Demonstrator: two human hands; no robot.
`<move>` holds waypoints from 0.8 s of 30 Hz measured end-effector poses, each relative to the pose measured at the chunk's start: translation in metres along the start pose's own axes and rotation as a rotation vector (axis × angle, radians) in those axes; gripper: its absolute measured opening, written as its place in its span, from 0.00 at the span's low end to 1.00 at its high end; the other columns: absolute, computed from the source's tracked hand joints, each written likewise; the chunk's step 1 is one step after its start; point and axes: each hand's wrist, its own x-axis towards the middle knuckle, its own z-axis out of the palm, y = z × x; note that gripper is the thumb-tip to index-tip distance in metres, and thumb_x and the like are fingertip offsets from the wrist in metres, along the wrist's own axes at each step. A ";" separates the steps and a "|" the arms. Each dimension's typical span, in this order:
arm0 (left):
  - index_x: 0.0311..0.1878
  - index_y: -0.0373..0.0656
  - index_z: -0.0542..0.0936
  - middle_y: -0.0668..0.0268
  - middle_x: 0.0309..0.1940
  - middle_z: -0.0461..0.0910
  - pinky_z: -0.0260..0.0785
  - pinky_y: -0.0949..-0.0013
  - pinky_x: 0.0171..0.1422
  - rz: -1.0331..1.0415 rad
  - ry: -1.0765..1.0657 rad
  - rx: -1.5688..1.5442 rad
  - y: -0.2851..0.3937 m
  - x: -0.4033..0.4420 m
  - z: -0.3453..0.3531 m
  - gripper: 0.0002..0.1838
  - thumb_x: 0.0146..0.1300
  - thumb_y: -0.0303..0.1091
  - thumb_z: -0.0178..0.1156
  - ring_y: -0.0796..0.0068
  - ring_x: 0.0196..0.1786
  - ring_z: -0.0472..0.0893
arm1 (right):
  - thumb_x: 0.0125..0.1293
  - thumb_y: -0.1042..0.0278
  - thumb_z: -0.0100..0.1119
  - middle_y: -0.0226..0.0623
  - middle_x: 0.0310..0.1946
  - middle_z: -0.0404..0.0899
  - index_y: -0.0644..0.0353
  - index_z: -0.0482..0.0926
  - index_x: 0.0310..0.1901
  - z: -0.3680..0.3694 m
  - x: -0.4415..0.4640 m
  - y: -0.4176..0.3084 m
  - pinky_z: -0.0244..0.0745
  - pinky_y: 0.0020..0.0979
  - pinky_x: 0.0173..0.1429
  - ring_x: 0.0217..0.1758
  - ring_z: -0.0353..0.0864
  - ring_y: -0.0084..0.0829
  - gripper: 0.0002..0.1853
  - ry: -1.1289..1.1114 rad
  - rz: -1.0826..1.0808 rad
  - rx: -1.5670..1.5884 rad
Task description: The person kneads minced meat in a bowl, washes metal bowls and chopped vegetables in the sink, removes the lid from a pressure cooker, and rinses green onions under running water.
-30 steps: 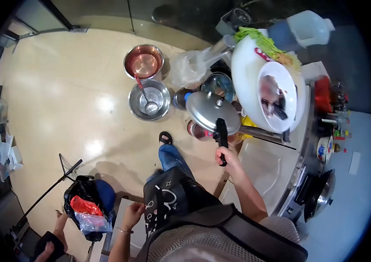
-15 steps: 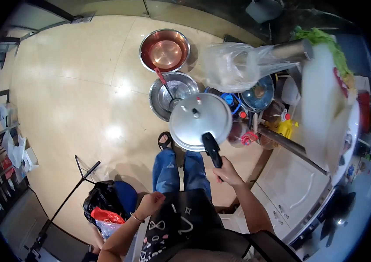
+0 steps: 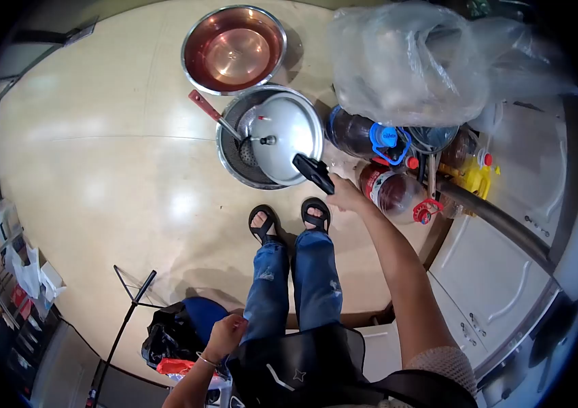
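My right hand [image 3: 348, 194] is wrapped round the black handle of a silver pressure cooker lid [image 3: 285, 129]. That lid lies over the right part of a metal basin [image 3: 230, 158] on the floor and hides much of its inside. A skimmer [image 3: 208, 107] with a red handle leans in the same basin, its perforated head down beside the lid. My left hand [image 3: 226, 336] is held near my waist with its fingers curled, nothing visible in them. Just beyond the basin stands a second, copper-toned basin [image 3: 272, 58].
Right of the basins stand a bottle with a blue cap [image 3: 357, 132], a red-labelled bottle [image 3: 391, 190] and a yellow oil jug [image 3: 477, 182]. A big clear plastic bag [image 3: 404, 68] hangs above them. White cabinets [image 3: 486, 272] line the right. A black tripod stand [image 3: 122, 323] and bag [image 3: 166, 333] are lower left.
My right hand has carried the lid forward and down, away from my legs, over the nearer basin. The view has shifted forward too. My left hand stays curled near my waist.
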 end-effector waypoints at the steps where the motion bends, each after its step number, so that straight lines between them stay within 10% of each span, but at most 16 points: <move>1: 0.33 0.36 0.77 0.54 0.28 0.78 0.71 0.68 0.35 0.173 0.084 0.075 -0.004 0.005 0.002 0.08 0.54 0.31 0.57 0.62 0.31 0.80 | 0.45 0.70 0.56 0.45 0.21 0.74 0.65 0.65 0.43 -0.001 0.011 0.005 0.71 0.34 0.21 0.17 0.76 0.35 0.21 -0.009 -0.030 -0.072; 5: 0.33 0.35 0.77 0.56 0.26 0.79 0.71 0.71 0.34 0.155 0.146 -0.041 0.023 0.027 -0.005 0.06 0.55 0.28 0.55 0.67 0.30 0.80 | 0.46 0.61 0.58 0.50 0.35 0.77 0.62 0.68 0.48 0.009 0.047 0.019 0.69 0.42 0.47 0.42 0.76 0.48 0.26 0.216 -0.048 -0.347; 11: 0.33 0.35 0.77 0.57 0.25 0.79 0.70 0.73 0.34 0.161 0.168 -0.062 0.048 0.076 0.002 0.05 0.55 0.26 0.54 0.72 0.29 0.79 | 0.50 0.72 0.52 0.49 0.33 0.76 0.61 0.76 0.34 -0.018 0.009 -0.011 0.71 0.42 0.41 0.38 0.76 0.44 0.09 0.275 -0.031 -0.340; 17: 0.33 0.37 0.77 0.58 0.29 0.76 0.71 0.68 0.36 0.443 -0.075 -0.088 0.191 0.140 0.062 0.05 0.52 0.27 0.57 0.64 0.30 0.78 | 0.52 0.60 0.57 0.50 0.33 0.75 0.61 0.71 0.45 -0.174 -0.038 0.072 0.68 0.41 0.46 0.38 0.74 0.51 0.20 1.525 -0.217 -0.491; 24: 0.30 0.39 0.75 0.59 0.27 0.74 0.71 0.60 0.34 1.291 -0.182 0.414 0.299 0.269 0.078 0.06 0.52 0.31 0.54 0.60 0.30 0.76 | 0.50 0.49 0.57 0.57 0.36 0.74 0.63 0.65 0.49 -0.255 0.024 0.137 0.67 0.41 0.47 0.41 0.74 0.52 0.30 1.250 0.085 -0.183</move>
